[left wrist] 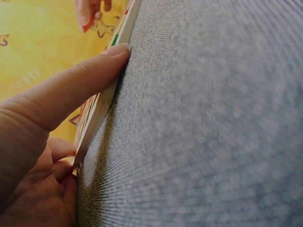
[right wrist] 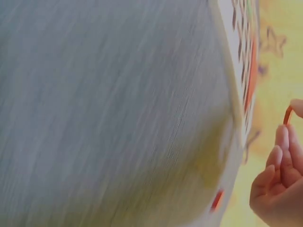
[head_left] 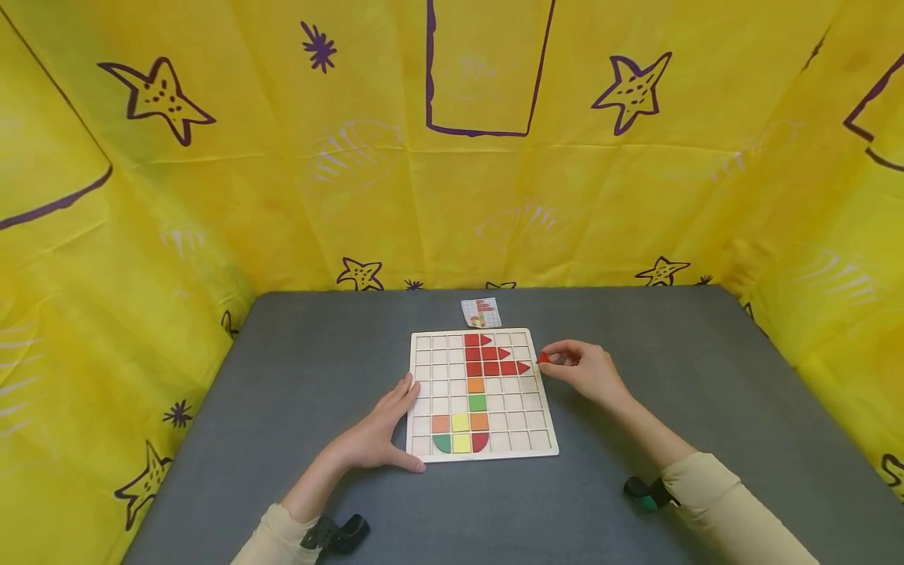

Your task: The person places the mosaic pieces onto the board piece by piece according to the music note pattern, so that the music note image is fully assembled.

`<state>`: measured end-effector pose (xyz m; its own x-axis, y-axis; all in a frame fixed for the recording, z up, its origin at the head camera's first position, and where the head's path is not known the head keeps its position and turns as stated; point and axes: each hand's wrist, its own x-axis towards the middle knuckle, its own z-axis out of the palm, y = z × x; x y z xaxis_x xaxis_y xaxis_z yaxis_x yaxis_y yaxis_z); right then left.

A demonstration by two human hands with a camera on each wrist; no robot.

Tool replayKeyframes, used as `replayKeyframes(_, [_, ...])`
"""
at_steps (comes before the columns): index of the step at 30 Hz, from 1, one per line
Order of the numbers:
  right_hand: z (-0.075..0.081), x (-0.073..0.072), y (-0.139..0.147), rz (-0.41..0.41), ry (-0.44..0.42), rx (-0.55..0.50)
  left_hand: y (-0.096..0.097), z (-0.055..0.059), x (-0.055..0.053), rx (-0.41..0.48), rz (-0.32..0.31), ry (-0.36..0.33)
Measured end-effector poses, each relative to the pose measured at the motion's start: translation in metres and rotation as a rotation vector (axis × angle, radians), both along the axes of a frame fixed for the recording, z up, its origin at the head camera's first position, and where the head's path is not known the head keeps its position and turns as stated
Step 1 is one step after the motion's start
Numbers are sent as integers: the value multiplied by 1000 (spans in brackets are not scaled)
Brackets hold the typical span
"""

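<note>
A wooden grid board (head_left: pixel 533 420) lies flat on the table, with coloured tiles in several of its cells. Three rows of red tiles (head_left: pixel 492 368), each ending in a point, run rightward at its upper part. Under them come an orange tile (head_left: pixel 476 385), a green tile (head_left: pixel 477 402) and a block of orange, yellow, green and red pieces. My left hand (head_left: pixel 377 435) rests at the board's lower left corner, thumb along the front edge and fingers at the left edge. Just off the right edge, my right hand (head_left: pixel 589 373) pinches a small red tile (right wrist: pixel 287 115) between thumb and fingertip.
Behind the board lies a small picture card (head_left: pixel 481 312) showing a coloured grid pattern. Another small red piece (right wrist: pixel 217 200) is on the table in the right wrist view. A yellow patterned cloth (head_left: pixel 353 196) surrounds the grey table (head_left: pixel 318 329) at the back and sides.
</note>
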<state>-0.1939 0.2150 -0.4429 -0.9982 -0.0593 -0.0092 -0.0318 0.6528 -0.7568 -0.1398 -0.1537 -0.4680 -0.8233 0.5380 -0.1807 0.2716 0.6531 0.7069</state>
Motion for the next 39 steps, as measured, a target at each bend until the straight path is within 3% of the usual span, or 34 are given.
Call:
replayKeyframes(9, [-6, 9, -69, 243, -18, -65, 2, 0, -1, 1, 4, 2])
replayKeyframes(20, [-17, 9, -112, 448, 22, 127, 2, 0, 0, 3, 6, -22])
replayKeyframes(24, [-17, 9, -116, 485, 63, 199, 2, 0, 0, 7, 10, -25])
replayKeyframes(32, [-14, 8, -126, 510, 175, 226, -1, -1, -1, -2, 10, -10])
replayKeyframes(39, [-12, 11, -136, 520, 207, 264, 0, -2, -1, -2, -3, -1])
